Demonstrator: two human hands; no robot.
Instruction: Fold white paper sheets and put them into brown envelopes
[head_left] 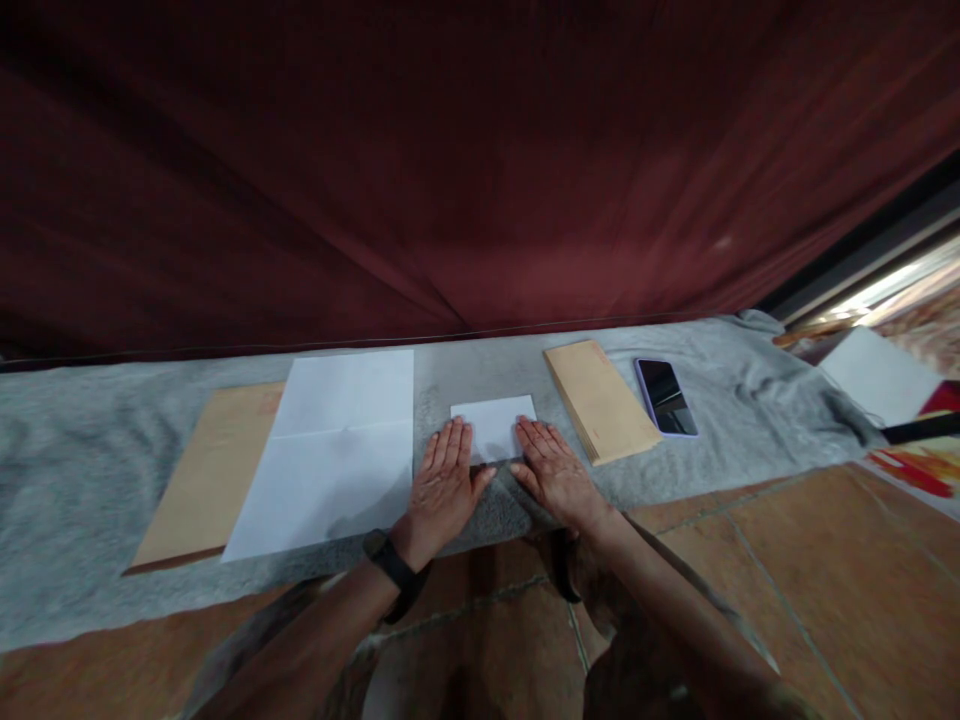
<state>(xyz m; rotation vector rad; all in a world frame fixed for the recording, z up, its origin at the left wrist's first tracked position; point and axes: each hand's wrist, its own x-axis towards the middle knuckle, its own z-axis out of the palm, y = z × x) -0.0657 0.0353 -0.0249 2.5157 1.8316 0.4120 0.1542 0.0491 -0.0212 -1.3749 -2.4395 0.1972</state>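
Both hands lie palm down with fingers stretched out and nearly together, gripping nothing: the left hand (444, 482) has its fingertips over the left edge of a small white paper (494, 424), and the right hand (556, 478) covers its right edge in the same way. The paper lies flat between and just ahead of the two thumbs, its middle and far edge uncovered; it looks folded, though its layers are too small to tell. The step in hand seems to be pressing or steadying this paper, and from this pose the next move would call for even pressure along the edges, or a fingertip slipped under one of them if the paper is to be lifted. Near the left hand, a large white sheet (330, 455) with a crease across it overlaps a brown envelope (206, 465). Near the right hand, a stack of brown envelopes (602, 400) lies at a slant, with a phone (667, 398) just beyond it. All of these rest on a grey cloth (480, 370), with a dark red curtain (480, 200) behind and floor tiles (840, 560) on the near side.
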